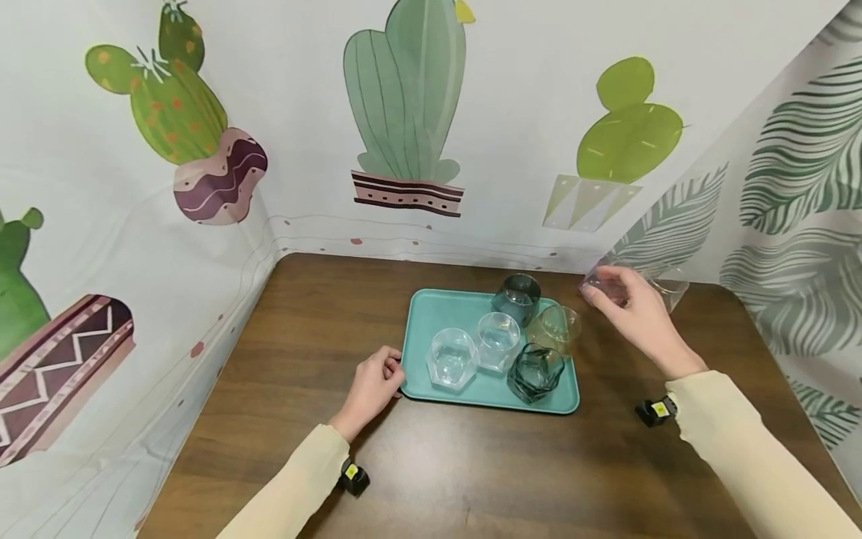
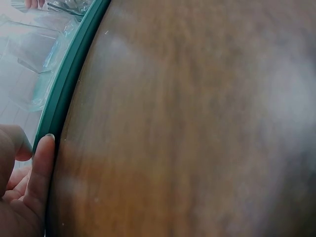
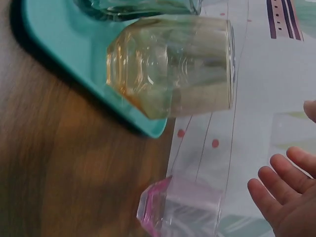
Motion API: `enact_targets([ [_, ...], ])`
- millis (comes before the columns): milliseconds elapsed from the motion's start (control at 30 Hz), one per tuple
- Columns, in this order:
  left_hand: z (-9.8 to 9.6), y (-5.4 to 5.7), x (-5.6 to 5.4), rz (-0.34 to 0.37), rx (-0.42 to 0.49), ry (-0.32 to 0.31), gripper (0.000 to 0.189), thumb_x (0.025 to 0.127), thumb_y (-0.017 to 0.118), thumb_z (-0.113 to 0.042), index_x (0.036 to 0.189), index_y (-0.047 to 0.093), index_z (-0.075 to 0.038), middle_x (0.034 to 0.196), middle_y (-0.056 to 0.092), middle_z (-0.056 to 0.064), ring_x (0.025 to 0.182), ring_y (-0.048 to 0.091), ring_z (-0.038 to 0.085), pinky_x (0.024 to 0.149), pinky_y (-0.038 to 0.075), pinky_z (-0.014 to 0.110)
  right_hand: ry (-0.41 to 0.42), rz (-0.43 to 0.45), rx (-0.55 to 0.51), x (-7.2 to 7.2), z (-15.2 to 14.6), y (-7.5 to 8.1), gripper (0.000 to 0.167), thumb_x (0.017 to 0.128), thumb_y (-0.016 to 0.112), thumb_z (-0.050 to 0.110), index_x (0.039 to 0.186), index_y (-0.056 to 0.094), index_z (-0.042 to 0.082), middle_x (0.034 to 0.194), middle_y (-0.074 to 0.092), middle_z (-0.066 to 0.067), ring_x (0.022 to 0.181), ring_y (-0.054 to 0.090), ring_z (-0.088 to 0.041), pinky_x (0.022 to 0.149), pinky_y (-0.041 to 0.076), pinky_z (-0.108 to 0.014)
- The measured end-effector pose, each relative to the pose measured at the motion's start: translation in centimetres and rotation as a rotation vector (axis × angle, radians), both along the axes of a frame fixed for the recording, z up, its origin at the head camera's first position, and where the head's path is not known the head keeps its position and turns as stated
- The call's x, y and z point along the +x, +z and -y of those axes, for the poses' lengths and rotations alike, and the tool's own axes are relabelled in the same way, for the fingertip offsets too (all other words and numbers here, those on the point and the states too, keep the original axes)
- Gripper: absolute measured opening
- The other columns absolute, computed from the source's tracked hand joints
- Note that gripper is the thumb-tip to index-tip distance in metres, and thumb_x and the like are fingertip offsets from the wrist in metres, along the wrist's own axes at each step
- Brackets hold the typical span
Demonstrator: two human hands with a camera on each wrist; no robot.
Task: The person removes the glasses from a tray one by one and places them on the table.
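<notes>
My left hand (image 1: 369,383) grips the left rim of a teal tray (image 1: 427,308); in the left wrist view a fingertip presses against the rim's outer side. On the tray stand two clear glasses (image 1: 453,359), a smoky blue-grey glass (image 1: 517,296), a dark faceted glass (image 1: 535,372) and an amber glass (image 1: 555,328) near the right edge. My right hand (image 1: 640,311) hovers by a pink-tinted glass (image 1: 592,284) on the table, right of the tray. In the right wrist view its fingers (image 3: 279,190) are spread and apart from the pink glass (image 3: 185,207), with nothing held.
Another clear glass (image 1: 673,283) stands at the back right, partly behind my right hand. The wooden table (image 1: 431,464) meets a wall cloth (image 1: 498,232) printed with cacti and leaves along its back and sides.
</notes>
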State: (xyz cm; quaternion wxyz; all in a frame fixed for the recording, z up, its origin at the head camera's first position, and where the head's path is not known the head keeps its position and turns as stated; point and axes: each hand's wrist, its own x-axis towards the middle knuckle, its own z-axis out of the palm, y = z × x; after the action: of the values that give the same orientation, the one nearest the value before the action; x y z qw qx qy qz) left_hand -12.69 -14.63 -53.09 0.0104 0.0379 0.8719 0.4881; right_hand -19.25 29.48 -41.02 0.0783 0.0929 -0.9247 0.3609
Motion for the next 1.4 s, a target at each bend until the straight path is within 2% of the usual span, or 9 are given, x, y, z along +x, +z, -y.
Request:
enact_targets([
  [100, -0.1, 0.2, -0.3, 0.000, 0.000, -0.003, 0.021, 0.092, 0.062, -0.002, 0.113, 0.064, 0.000, 0.087, 0.063, 0.006, 0.062, 0.063, 0.011, 0.053, 0.060, 0.022, 0.021, 0.038, -0.003, -0.5, 0.8, 0.1, 0.058, 0.102, 0.065, 0.038, 0.146, 0.052, 0.002, 0.140, 0.058, -0.024, 0.118, 0.063, -0.045, 0.093, 0.057, -0.051],
  [200, -0.1, 0.3, -0.4, -0.002, 0.006, -0.008, 0.021, 0.093, 0.061, -0.003, 0.114, 0.064, 0.001, 0.088, 0.063, 0.006, 0.063, 0.063, 0.012, 0.053, 0.060, 0.022, 0.051, 0.042, -0.009, -1.1, 1.7, -0.1, 0.058, 0.102, 0.067, 0.035, 0.145, 0.052, 0.000, 0.141, 0.057, -0.025, 0.119, 0.061, -0.046, 0.098, 0.052, -0.062],
  [467, 0.3, 0.3, -0.2, 0.003, -0.010, 0.015, 0.022, 0.093, 0.062, -0.002, 0.114, 0.065, 0.001, 0.088, 0.062, 0.006, 0.062, 0.062, 0.011, 0.052, 0.060, 0.022, 0.155, 0.094, 0.033, -2.7, 3.9, -0.8, 0.067, 0.098, 0.072, 0.038, 0.147, 0.048, -0.001, 0.146, 0.054, -0.025, 0.131, 0.053, -0.045, 0.110, 0.045, -0.063],
  [667, 0.0, 0.2, -0.2, 0.011, -0.005, -0.009, 0.022, 0.093, 0.061, -0.002, 0.115, 0.065, 0.001, 0.088, 0.062, 0.006, 0.062, 0.062, 0.011, 0.053, 0.060, 0.022, 0.187, 0.172, 0.097, -3.5, 4.5, -1.2, 0.079, 0.096, 0.073, 0.043, 0.153, 0.041, -0.001, 0.154, 0.046, -0.026, 0.141, 0.043, -0.045, 0.112, 0.041, -0.066],
  [1000, -0.2, 0.3, -0.2, 0.018, -0.005, 0.000, 0.021, 0.093, 0.061, -0.002, 0.114, 0.064, 0.001, 0.088, 0.062, 0.007, 0.064, 0.062, 0.012, 0.053, 0.061, 0.022, 0.257, 0.276, 0.114, -4.8, 6.1, -1.4, 0.085, 0.094, 0.076, 0.043, 0.155, 0.037, -0.002, 0.156, 0.041, -0.027, 0.145, 0.039, -0.046, 0.116, 0.038, -0.065],
  [1233, -0.2, 0.2, 0.0, 0.034, 0.003, 0.008, 0.021, 0.094, 0.061, -0.002, 0.115, 0.064, 0.001, 0.088, 0.061, 0.007, 0.065, 0.061, 0.013, 0.053, 0.061, 0.023, 0.276, 0.281, 0.184, -5.5, 7.3, -1.6, 0.086, 0.093, 0.077, 0.041, 0.156, 0.037, -0.002, 0.157, 0.041, -0.028, 0.140, 0.044, -0.048, 0.113, 0.042, -0.065],
  [1400, -0.3, 0.2, 0.1, 0.029, -0.002, 0.013, 0.021, 0.093, 0.061, -0.002, 0.114, 0.064, 0.001, 0.088, 0.062, 0.007, 0.064, 0.062, 0.012, 0.052, 0.061, 0.023, 0.282, 0.309, 0.219, -5.8, 7.9, -1.5, 0.088, 0.093, 0.077, 0.039, 0.157, 0.034, -0.004, 0.159, 0.039, -0.029, 0.144, 0.039, -0.049, 0.116, 0.038, -0.066],
])
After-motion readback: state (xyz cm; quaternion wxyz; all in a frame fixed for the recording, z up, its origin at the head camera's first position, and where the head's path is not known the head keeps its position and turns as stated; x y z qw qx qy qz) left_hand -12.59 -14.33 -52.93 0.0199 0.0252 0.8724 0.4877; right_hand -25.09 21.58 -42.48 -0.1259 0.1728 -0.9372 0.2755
